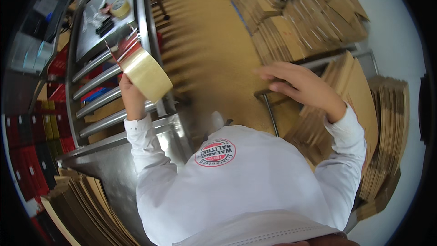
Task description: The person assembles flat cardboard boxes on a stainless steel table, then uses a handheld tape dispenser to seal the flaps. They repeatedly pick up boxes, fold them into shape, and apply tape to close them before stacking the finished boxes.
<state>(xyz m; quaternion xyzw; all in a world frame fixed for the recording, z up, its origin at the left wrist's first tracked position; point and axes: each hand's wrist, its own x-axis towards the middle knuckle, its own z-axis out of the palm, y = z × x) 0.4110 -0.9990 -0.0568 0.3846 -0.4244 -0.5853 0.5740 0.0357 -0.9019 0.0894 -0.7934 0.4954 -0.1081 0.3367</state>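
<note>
My left hand (131, 97) grips a tape dispenser (126, 48) loaded with a wide roll of packing tape (148, 75). The dispenser's red and metal head points away from me, over the edge of the roller conveyor (97, 87). The roll hides most of the left fingers. My right hand (298, 82) holds nothing; its fingers are stretched out over the floor, slightly blurred, with the thumb apart. Just beside the right wrist stand flattened cardboard boxes (358, 99).
A steel table (124, 17) beyond the rollers bears a second tape roll (120, 7) and small black items (105, 26). Flattened cartons (307, 24) are stacked far right. More cardboard (78, 208) leans near left. Red crates (27, 164) stand at the left rim. A metal frame (271, 112) rises ahead.
</note>
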